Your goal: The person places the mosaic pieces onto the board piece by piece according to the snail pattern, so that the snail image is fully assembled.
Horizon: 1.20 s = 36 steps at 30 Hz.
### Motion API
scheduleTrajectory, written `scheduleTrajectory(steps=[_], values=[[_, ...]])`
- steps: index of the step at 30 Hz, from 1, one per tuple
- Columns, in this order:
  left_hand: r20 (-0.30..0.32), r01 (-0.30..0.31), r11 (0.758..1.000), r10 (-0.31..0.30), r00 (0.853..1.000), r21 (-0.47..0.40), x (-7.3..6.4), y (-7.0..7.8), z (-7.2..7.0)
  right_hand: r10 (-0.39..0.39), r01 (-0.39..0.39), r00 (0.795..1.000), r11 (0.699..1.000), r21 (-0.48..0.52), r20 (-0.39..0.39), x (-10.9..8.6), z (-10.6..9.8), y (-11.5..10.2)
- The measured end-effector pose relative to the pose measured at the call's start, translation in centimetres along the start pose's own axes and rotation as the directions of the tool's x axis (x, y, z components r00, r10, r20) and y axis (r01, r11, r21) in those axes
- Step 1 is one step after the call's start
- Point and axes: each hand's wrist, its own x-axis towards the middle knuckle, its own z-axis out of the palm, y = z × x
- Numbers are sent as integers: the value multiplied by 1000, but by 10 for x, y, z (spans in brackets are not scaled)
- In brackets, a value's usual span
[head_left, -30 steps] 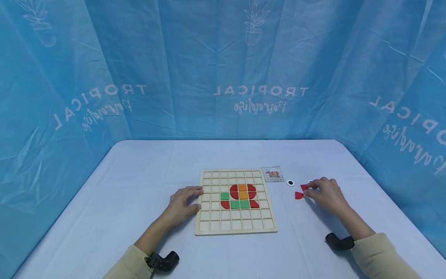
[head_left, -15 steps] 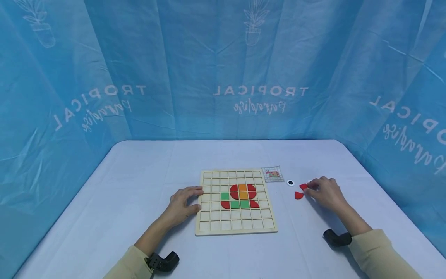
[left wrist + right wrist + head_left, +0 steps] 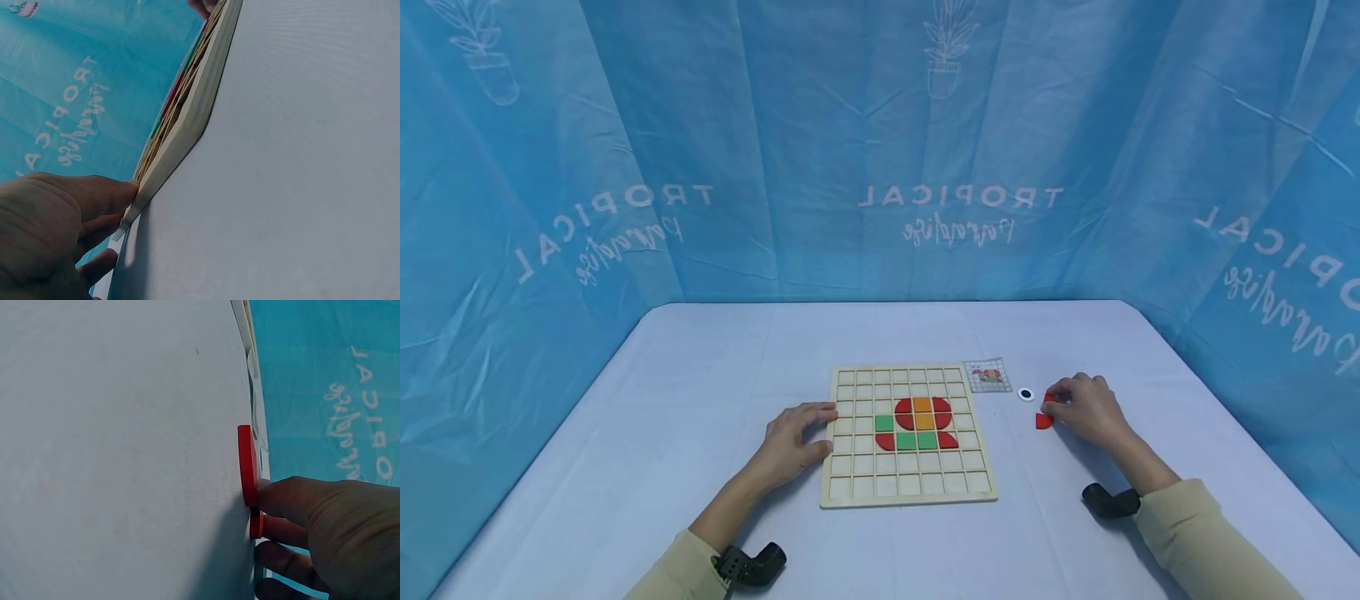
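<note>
My left hand point(image 3: 792, 442) rests at the left edge of a wooden grid board point(image 3: 857, 489), thumb and fingertips touching the rim with the fingers relaxed. In the left wrist view the thumb point(image 3: 112, 195) meets the board's side point(image 3: 187, 119). Red, orange and green tiles sit in the middle cells, among them an orange square point(image 3: 922, 421) and a green square point(image 3: 884, 423). To the right, my right hand point(image 3: 1088, 410) pinches a red quarter-circle tile point(image 3: 1048, 398), partly hidden by the fingers. Another red quarter-circle tile point(image 3: 1042, 422) lies just in front of it on the table.
A small picture card point(image 3: 988, 375) with a grid drawing lies by the board's upper right corner. Between the card and my right hand is a white round eye tile point(image 3: 1026, 394). White cloth point(image 3: 722, 350) covers the table, and a blue curtain point(image 3: 820, 250) stands behind.
My right hand has slid left with the red quarter-circle tile, bringing it close behind the other red tile. The white piece beside its fingers is now hidden. My left hand and the board have stayed put.
</note>
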Motion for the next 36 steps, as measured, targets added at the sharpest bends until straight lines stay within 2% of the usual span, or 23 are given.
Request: scheduleTrajectory(steps=[6, 10, 16, 23, 31, 36], values=[[0, -3, 1000, 3, 1000, -3, 0, 0, 0, -16, 16, 1000, 1000, 4, -6, 0, 0, -3], [-2, 0, 1000, 0, 1000, -2, 0, -1, 0, -31, 31, 999, 999, 19, -35, -2, -2, -18], [1, 1, 1000, -1, 1000, 7, -1, 0, 0, -83, 85, 995, 996, 33, -46, -2, 0, -59], [5, -1, 1000, 1, 1000, 5, -1, 0, -1, -175, 176, 984, 979, 99, -26, -4, 13, -116], [4, -4, 1000, 4, 1000, 5, 0, -1, -1, -300, 296, 954, 944, 147, 2, -3, 32, -169], [-4, 0, 1000, 0, 1000, 5, 0, 0, 0, -377, 370, 926, 915, 162, 15, 6, 43, -191]])
